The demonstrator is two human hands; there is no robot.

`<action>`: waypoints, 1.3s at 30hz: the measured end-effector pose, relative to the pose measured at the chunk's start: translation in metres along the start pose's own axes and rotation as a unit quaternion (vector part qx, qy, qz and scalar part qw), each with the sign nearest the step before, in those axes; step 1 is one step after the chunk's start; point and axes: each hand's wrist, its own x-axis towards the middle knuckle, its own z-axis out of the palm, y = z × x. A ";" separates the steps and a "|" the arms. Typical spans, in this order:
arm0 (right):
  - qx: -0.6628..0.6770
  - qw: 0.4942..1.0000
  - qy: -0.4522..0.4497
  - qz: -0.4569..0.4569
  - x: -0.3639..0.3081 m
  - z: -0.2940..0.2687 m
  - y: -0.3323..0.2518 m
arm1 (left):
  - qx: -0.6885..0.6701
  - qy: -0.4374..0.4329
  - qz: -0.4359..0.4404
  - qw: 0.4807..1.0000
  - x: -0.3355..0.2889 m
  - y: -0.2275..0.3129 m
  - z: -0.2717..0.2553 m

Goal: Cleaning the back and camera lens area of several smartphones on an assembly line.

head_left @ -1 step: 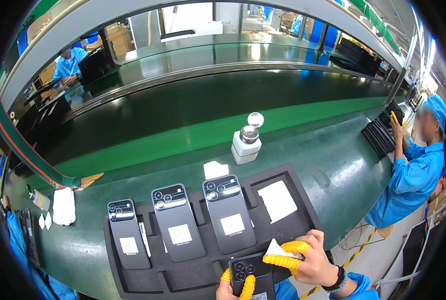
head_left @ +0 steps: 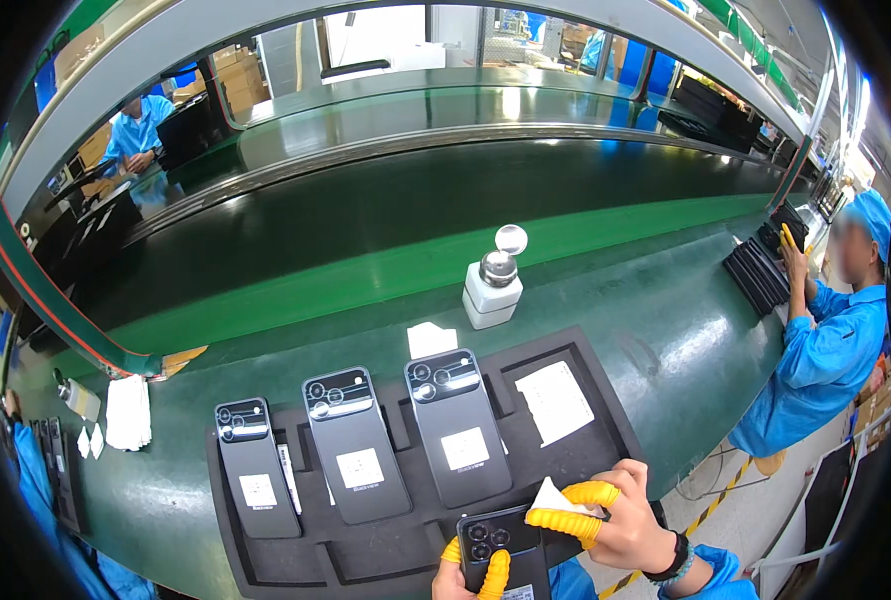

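Observation:
At the lower edge, my left hand (head_left: 473, 578) grips a dark smartphone (head_left: 524, 556) with its camera side up; yellow cots cover the finger and thumb. A folded white wipe (head_left: 556, 499) is pinched between the yellow-covered fingers of my right hand (head_left: 621, 522), at the phone's upper right corner. Three more smartphones, the left one (head_left: 258, 468), the middle one (head_left: 356, 445) and the right one (head_left: 458, 428), lie back up in a black foam tray (head_left: 386, 560), each with a white label. A white paper label (head_left: 554, 403) sits in the tray's far right compartment.
Behind the tray stands a white dispenser bottle (head_left: 492, 290), its lid up, near a white wipe (head_left: 432, 340). Stacked wipes (head_left: 128, 413) and another bottle (head_left: 81, 398) are at left. A co-worker (head_left: 816, 330) handles black items at right. A dark conveyor (head_left: 386, 200) runs beyond the bench.

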 end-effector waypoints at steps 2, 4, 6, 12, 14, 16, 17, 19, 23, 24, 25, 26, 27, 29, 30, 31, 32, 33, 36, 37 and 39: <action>0.003 1.000 -0.001 0.004 -0.002 0.000 0.000 | -0.005 0.000 0.000 1.000 0.000 0.000 0.001; 0.015 1.000 0.000 0.006 -0.001 0.000 0.000 | -0.009 0.002 0.000 1.000 0.000 -0.001 0.001; 0.025 1.000 0.000 0.008 0.000 0.001 0.000 | -0.012 0.002 0.003 1.000 0.000 -0.002 0.000; -0.025 0.998 0.035 0.043 -0.003 0.006 0.005 | -0.017 0.002 0.009 1.000 0.000 -0.002 0.001; -0.012 0.998 0.041 0.044 -0.005 0.005 0.004 | -0.012 0.000 0.007 1.000 0.001 -0.003 0.001; 0.017 0.999 0.034 0.023 -0.005 0.005 -0.002 | -0.005 0.002 0.006 1.000 0.001 -0.003 0.000; 0.044 0.999 0.027 0.003 -0.005 0.005 -0.005 | 0.002 0.004 0.011 1.000 0.001 -0.003 0.000; 0.019 0.999 -0.004 -0.039 -0.010 0.005 -0.006 | 0.010 0.005 0.015 1.000 0.000 -0.002 0.001; -0.018 1.000 -0.002 -0.004 -0.009 -0.002 0.000 | -0.013 0.007 -0.002 1.000 0.000 0.001 0.002; -0.072 0.997 0.012 -0.002 -0.006 0.000 0.004 | -0.024 0.010 -0.007 1.000 0.000 0.001 0.003; -0.074 0.997 0.031 0.006 -0.009 0.001 0.006 | -0.015 0.013 -0.001 1.000 0.000 0.002 0.003; -0.075 0.996 0.051 0.014 -0.014 0.003 0.006 | -0.014 0.013 0.000 1.000 0.001 0.001 0.002; -0.065 0.996 0.057 -0.005 -0.016 0.004 0.001 | -0.013 0.009 0.002 1.000 0.001 0.000 0.002; -0.005 0.999 0.042 -0.025 -0.023 0.006 -0.008 | -0.011 0.004 0.003 1.000 0.000 0.000 0.001; 0.004 0.998 0.009 -0.069 -0.021 0.004 -0.010 | -0.012 0.006 0.000 1.000 0.000 0.000 0.001; -0.001 0.998 0.021 -0.053 -0.020 0.009 -0.009 | -0.012 0.008 -0.004 1.000 0.000 0.000 0.001; -0.013 0.999 0.032 -0.033 -0.021 0.010 -0.008 | -0.014 0.000 -0.005 1.000 0.000 0.001 0.003; -0.037 0.999 0.026 -0.006 -0.017 0.006 -0.005 | -0.005 0.004 0.004 1.000 0.000 0.001 0.002; -0.080 0.996 0.031 0.018 -0.016 0.003 0.007 | 0.007 0.009 0.017 1.000 0.001 0.000 0.001; -0.056 0.997 0.047 0.030 -0.017 0.003 0.004 | 0.009 0.008 0.020 1.000 0.001 0.000 0.001; -0.009 0.997 0.052 0.049 -0.017 0.001 -0.006 | 0.003 0.012 0.018 1.000 0.002 -0.002 0.002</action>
